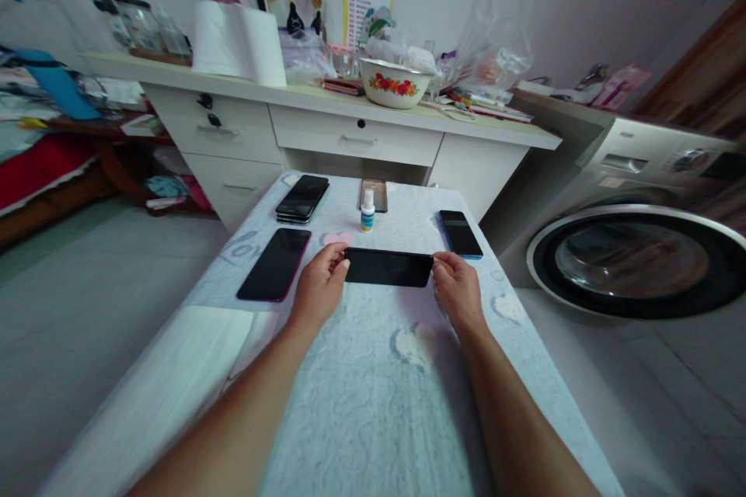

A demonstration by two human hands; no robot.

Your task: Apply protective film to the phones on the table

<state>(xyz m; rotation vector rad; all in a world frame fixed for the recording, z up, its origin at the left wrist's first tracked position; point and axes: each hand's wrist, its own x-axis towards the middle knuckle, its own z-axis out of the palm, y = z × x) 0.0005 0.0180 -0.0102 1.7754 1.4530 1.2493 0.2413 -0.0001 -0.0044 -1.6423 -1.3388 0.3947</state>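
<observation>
A black smartphone (388,267) is held sideways between both hands over the table. My left hand (322,283) pinches its left end, with the thumb on the screen side. At the other end, my right hand (458,285) grips the short edge between thumb and fingers. Left of my left hand lies a phone with a magenta edge (275,264), screen up. A phone with a blue edge (460,233) rests beyond my right hand. Behind the held phone stands a small white spray bottle (367,211), and behind that lies a phone case (378,196).
Several stacked phones (303,197) sit at the table's far left. A patterned cloth covers the table (373,396). Beyond stands a white desk (355,132) bearing a flowered bowl (395,84) and paper rolls (236,43). On the right is a washing machine (629,171) with its door open.
</observation>
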